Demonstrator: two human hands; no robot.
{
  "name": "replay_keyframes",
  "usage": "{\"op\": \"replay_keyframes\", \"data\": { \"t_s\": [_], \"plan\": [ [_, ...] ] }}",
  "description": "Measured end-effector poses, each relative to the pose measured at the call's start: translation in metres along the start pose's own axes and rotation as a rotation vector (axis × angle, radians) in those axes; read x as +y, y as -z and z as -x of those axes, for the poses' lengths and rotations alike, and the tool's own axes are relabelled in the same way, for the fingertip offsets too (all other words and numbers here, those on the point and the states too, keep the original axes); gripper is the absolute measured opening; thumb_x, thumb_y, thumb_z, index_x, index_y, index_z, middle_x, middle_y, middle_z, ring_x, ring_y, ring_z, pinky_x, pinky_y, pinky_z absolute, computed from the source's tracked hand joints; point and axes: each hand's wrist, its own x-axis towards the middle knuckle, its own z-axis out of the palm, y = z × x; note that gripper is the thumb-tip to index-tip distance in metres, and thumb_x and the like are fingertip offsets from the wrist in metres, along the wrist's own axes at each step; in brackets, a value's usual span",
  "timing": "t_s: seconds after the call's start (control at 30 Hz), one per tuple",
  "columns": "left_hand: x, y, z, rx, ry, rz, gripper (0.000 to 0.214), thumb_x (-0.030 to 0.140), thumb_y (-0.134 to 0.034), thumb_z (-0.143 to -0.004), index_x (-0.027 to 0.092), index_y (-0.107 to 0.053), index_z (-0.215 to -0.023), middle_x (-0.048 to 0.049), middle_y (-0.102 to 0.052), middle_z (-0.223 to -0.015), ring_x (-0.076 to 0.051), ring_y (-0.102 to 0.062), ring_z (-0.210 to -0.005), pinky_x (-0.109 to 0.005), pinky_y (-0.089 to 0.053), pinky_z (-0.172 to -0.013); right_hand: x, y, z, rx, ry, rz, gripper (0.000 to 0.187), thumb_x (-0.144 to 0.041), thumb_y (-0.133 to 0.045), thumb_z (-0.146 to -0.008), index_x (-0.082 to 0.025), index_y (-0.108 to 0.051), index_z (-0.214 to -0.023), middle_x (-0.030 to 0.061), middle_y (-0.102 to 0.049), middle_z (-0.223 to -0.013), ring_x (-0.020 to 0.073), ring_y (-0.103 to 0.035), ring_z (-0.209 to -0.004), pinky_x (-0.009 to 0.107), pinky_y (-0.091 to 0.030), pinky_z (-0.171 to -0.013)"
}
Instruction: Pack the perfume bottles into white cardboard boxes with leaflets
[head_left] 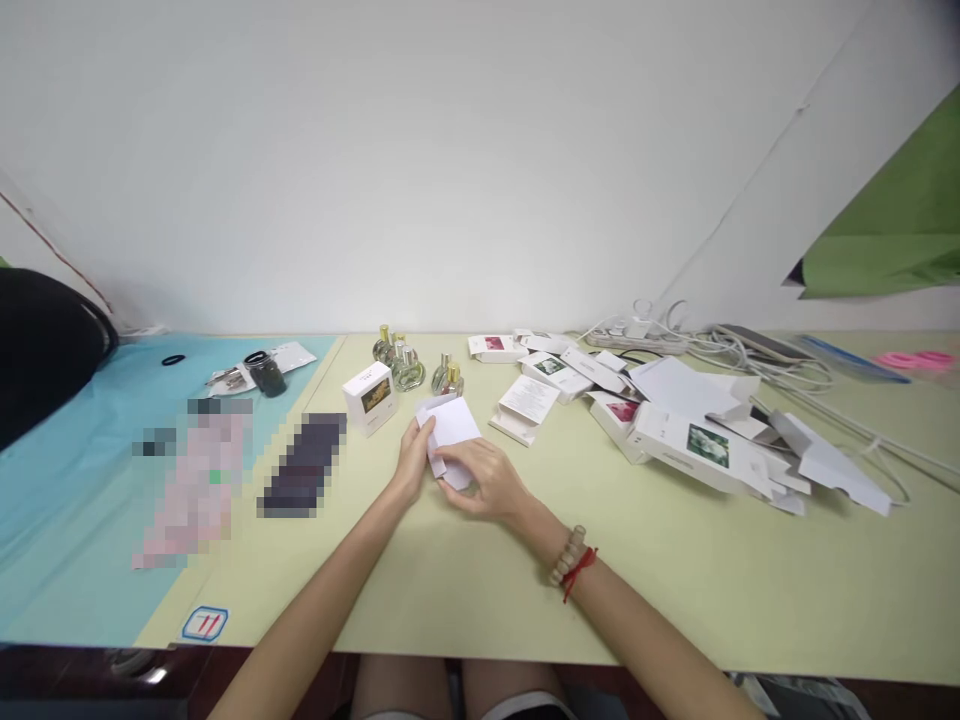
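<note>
A white paper insert or unfolded carton (456, 420) is between my two hands, above the middle of the table; which of the two it is I cannot tell. My left hand (411, 460) grips its left edge with the thumb on top. The fingers of my right hand (486, 478) pinch its lower right part. Just beyond the hands stand small glass perfume bottles (448, 380) with gold and silver tops, and more perfume bottles (405, 368) are grouped behind. To the left, an upright white box (370, 398) bears a dark flower picture.
Several flattened white cartons (690, 445) lie in a pile at the right, with one carton (525, 408) nearer the hands. Cables (720, 350) and a power strip run along the back right. A dark jar (266, 374) stands on the blue cloth (97, 430) at left.
</note>
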Motion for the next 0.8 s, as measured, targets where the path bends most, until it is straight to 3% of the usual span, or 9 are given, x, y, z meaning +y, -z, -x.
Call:
{"op": "replay_keyframes", "data": {
  "t_s": [0.17, 0.3, 0.4, 0.5, 0.63, 0.8],
  "plan": [
    [-0.002, -0.011, 0.009, 0.015, 0.009, 0.056, 0.032, 0.04, -0.058, -0.07, 0.016, -0.059, -0.092, -0.0035, -0.065, -0.089, -0.019, -0.058, -0.088, -0.028, -0.042, -0.081, 0.008, 0.01, 0.001, 0.034, -0.286, 0.076, 0.027, -0.023, -0.043, -0.083, -0.023, -0.057, -0.106, 0.0062, -0.059, -0.112, 0.0197, -0.053, -0.104, 0.037, -0.04, -0.089],
    [-0.009, -0.016, 0.015, -0.003, 0.15, 0.043, 0.032, 0.043, -0.047, -0.074, 0.014, -0.059, -0.081, -0.0041, -0.065, -0.078, -0.02, -0.059, -0.082, -0.03, -0.044, -0.077, 0.013, 0.01, 0.002, -0.093, -0.325, 0.206, 0.052, -0.039, -0.054, -0.076, -0.023, -0.045, -0.125, 0.0081, -0.043, -0.132, 0.0258, -0.035, -0.123, 0.043, -0.028, -0.099],
    [-0.01, -0.015, 0.015, -0.034, 0.155, -0.033, 0.027, 0.039, -0.047, -0.075, 0.015, -0.059, -0.08, -0.0028, -0.065, -0.075, -0.02, -0.058, -0.08, -0.029, -0.043, -0.076, 0.014, 0.009, 0.003, -0.108, -0.334, 0.201, 0.066, -0.045, -0.058, -0.071, -0.021, -0.039, -0.129, 0.0101, -0.041, -0.132, 0.0276, -0.034, -0.122, 0.044, -0.027, -0.099],
    [-0.009, -0.012, 0.014, -0.049, 0.166, -0.069, 0.029, 0.04, -0.045, -0.077, 0.014, -0.059, -0.08, -0.003, -0.064, -0.075, -0.02, -0.057, -0.081, -0.029, -0.042, -0.076, 0.015, 0.007, 0.003, -0.029, -0.376, 0.141, 0.054, -0.043, -0.058, -0.073, -0.023, -0.047, -0.122, 0.0099, -0.049, -0.12, 0.0264, -0.043, -0.113, 0.044, -0.032, -0.095],
    [-0.012, -0.008, 0.011, -0.075, 0.168, -0.147, 0.035, 0.044, -0.041, -0.08, 0.014, -0.059, -0.085, -0.004, -0.064, -0.078, -0.02, -0.057, -0.082, -0.03, -0.042, -0.078, 0.016, 0.003, 0.001, 0.167, -0.479, -0.035, 0.028, -0.032, -0.045, -0.084, -0.024, -0.055, -0.109, 0.0067, -0.056, -0.103, 0.0223, -0.05, -0.101, 0.042, -0.038, -0.09],
    [-0.02, -0.011, 0.014, -0.113, 0.011, -0.228, 0.035, 0.047, -0.043, -0.082, 0.018, -0.059, -0.092, -0.0039, -0.062, -0.091, -0.018, -0.055, -0.088, -0.028, -0.04, -0.083, 0.015, -0.003, -0.002, 0.294, -0.516, -0.266, 0.025, -0.027, -0.04, -0.087, -0.024, -0.058, -0.104, 0.0047, -0.057, -0.1, 0.0182, -0.052, -0.098, 0.037, -0.04, -0.09]
  ]
}}
